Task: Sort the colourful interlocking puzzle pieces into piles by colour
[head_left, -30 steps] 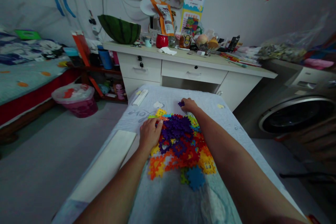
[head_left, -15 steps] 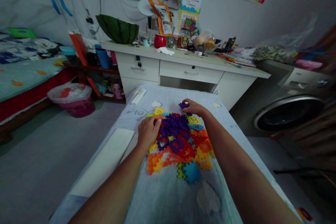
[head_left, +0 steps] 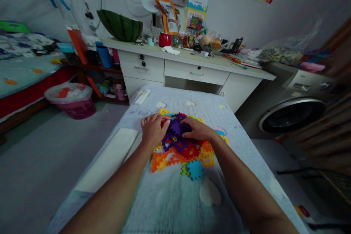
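Note:
A pile of purple gear-shaped plastic pieces lies on a spread of red, orange, yellow and blue ones on the cloth-covered table. My left hand rests against the pile's left edge, thumb apart from its fingers, with nothing visibly gripped. From the right, my right hand reaches onto the purple pile. Its thumb and fingers are on either side of a purple gear piece, partly hidden by the hand. At the near side of the spread lie a blue gear piece and a green gear piece.
A long white board lies along the table's left side, and a small white box near its far left corner. Beyond stands a white desk with a watermelon half. A washing machine stands at right.
My right hand has moved left and nearer, from beyond the pile with a purple piece onto the purple pile. My left hand stays at the pile's left edge. The view has shifted slightly.

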`<control>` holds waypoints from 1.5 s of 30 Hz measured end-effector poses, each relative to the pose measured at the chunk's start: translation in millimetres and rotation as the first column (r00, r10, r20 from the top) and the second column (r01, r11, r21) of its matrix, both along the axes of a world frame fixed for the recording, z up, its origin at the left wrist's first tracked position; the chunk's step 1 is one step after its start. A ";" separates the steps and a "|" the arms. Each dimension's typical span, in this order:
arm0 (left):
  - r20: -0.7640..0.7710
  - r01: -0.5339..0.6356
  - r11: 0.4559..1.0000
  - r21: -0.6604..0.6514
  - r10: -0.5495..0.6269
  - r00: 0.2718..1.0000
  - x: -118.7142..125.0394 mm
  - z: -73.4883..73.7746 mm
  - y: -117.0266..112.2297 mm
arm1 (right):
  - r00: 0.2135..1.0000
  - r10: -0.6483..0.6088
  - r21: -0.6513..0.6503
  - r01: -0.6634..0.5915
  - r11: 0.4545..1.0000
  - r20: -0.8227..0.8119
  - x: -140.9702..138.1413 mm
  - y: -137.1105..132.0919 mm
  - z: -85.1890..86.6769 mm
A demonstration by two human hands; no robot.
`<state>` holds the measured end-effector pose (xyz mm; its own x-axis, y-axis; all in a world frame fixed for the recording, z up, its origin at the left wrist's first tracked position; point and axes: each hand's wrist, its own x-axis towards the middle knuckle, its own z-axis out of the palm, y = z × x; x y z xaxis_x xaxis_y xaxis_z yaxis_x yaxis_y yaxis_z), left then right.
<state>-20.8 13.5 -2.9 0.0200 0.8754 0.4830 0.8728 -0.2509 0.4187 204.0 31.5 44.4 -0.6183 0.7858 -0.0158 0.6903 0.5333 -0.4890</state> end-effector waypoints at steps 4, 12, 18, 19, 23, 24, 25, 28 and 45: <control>0.018 0.232 0.971 -0.047 -0.232 0.973 3.1 1.7 -2.2 | 0.997 -0.024 0.079 0.019 0.997 0.067 6.4 -25.5 -0.9; -0.012 0.402 0.910 -0.103 -0.405 0.914 5.3 -5.1 -5.6 | 0.988 -0.144 0.177 0.130 0.976 0.065 33.2 -63.5 -1.4; -0.052 0.367 0.921 -0.129 -0.376 0.925 8.6 -3.5 -7.3 | 0.948 -0.310 0.233 0.318 0.919 -0.072 62.6 -64.1 -15.2; -0.051 0.356 0.925 -0.131 -0.365 0.929 8.6 -2.9 -7.5 | 0.938 -0.332 0.243 0.347 0.906 -0.103 66.9 -62.7 -18.3; -0.052 0.276 0.953 -0.127 -0.284 0.957 6.7 -0.1 -6.9 | 0.865 -0.459 0.263 0.500 0.825 -0.204 81.7 -55.7 -33.7; -0.056 0.246 0.961 -0.123 -0.254 0.966 6.0 0.3 -6.2 | 0.838 -0.501 0.263 0.545 0.796 -0.218 85.1 -54.1 -37.7; -0.063 0.217 0.969 -0.120 -0.225 0.972 5.3 0.5 -5.4 | 0.810 -0.541 0.260 0.585 0.768 -0.226 88.3 -52.8 -41.2; -0.074 0.134 0.985 -0.108 -0.142 0.987 3.0 -0.3 -2.1 | 0.726 -0.649 0.237 0.688 0.686 -0.227 96.6 -50.8 -47.9; 0.308 0.069 0.993 -0.100 -0.036 0.951 -6.4 -2.7 5.0 | 0.540 -0.781 0.078 0.835 0.545 -0.313 105.2 -51.6 -49.4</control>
